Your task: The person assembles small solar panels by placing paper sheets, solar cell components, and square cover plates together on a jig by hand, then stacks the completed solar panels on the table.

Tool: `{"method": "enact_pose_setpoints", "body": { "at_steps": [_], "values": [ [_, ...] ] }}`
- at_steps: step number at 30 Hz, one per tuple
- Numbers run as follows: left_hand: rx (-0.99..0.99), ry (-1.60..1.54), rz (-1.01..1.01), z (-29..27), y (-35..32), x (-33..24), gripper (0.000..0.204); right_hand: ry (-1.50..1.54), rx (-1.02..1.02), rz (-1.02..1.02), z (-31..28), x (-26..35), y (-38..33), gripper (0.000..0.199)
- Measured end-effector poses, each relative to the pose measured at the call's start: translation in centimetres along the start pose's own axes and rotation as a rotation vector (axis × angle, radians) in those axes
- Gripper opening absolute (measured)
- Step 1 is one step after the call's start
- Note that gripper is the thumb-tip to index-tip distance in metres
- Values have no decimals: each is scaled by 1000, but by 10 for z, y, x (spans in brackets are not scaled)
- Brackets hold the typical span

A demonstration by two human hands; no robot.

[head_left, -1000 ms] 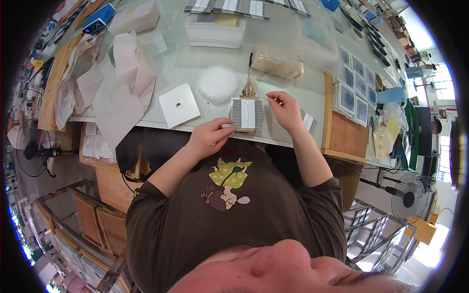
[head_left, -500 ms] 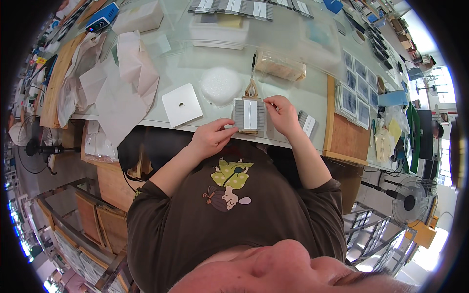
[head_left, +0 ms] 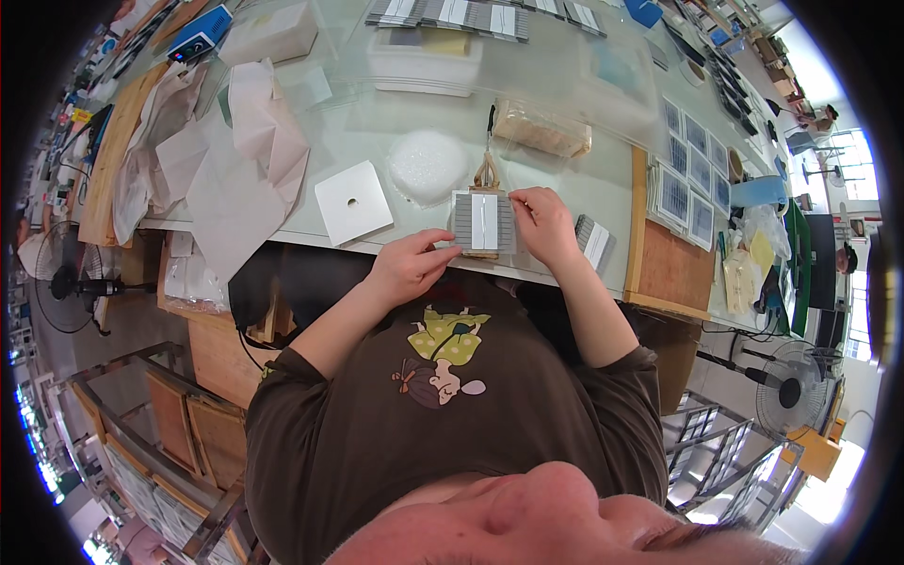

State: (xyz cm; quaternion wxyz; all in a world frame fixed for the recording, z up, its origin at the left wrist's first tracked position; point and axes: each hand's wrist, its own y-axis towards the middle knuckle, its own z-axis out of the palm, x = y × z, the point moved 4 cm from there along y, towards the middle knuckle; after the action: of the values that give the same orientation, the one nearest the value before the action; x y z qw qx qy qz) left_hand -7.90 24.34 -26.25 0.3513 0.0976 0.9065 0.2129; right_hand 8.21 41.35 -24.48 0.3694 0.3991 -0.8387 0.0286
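My left hand (head_left: 411,262) is at the striped panel's (head_left: 484,223) lower left edge, thumb and fingers narrowly parted. My right hand (head_left: 546,224) has its fingertips close together at the upper right corner; I cannot tell whether they grip. The panel is near the table's (head_left: 348,132) front edge.

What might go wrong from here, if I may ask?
The striped panel sits between the left hand and right hand, so an uneven push might skew it. The second panel, beside the right hand, could be brushed aside. The white square, near the front edge of the table, might get knocked off.
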Motion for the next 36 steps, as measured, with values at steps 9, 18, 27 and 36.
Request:
{"method": "enact_pose_setpoints", "body": {
  "at_steps": [9, 18, 27, 36],
  "values": [
    [7, -10, -14, -5, 0, -5, 28, 47, -71, 33, -3, -4, -3, 12],
    [-52, 399, -432, -84, -5, 37, 35, 103, -133, 100, -8, -22, -16, 13],
    [171, 369, -540, -120, -25, 67, 38, 107, -126, 173, -8, -28, -19, 14],
    [-448, -399, -1006, -130, -45, 100, 16, 122, -136, 198, -9, -31, -24, 14]
  ]
}}
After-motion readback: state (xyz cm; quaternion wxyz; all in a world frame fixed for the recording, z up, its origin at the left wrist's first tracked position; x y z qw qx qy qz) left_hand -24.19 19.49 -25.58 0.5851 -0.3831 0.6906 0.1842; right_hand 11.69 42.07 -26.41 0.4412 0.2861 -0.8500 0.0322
